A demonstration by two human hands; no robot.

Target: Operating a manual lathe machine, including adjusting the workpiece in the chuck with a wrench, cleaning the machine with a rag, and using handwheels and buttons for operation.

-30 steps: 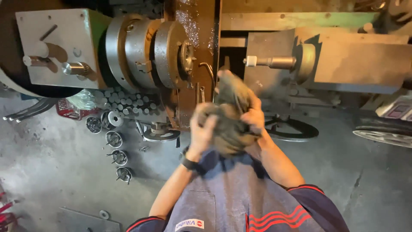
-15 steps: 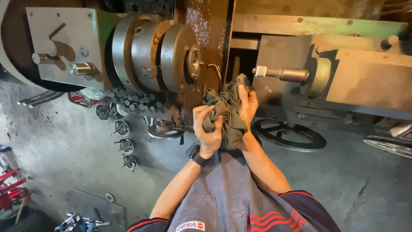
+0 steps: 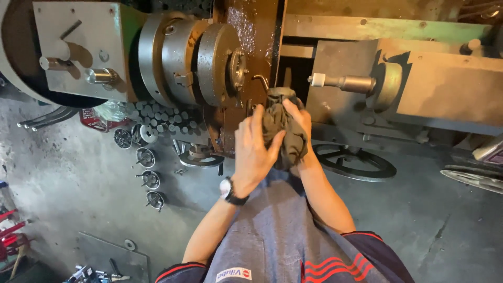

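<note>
My left hand [image 3: 255, 152] and right hand [image 3: 299, 121] meet in front of me with the rag [image 3: 280, 128] bunched between them. Just behind them stands the lathe's carriage plate [image 3: 257, 63]. The chuck [image 3: 196, 60] lies to its left, and the headstock box [image 3: 78, 50] further left. The tailstock [image 3: 419, 84] sits to the right, its spindle [image 3: 343, 82] pointing toward the rag. Below the tailstock lies a handwheel [image 3: 356, 163]. On the floor [image 3: 63, 188] to my left stand round metal parts [image 3: 145, 167].
</note>
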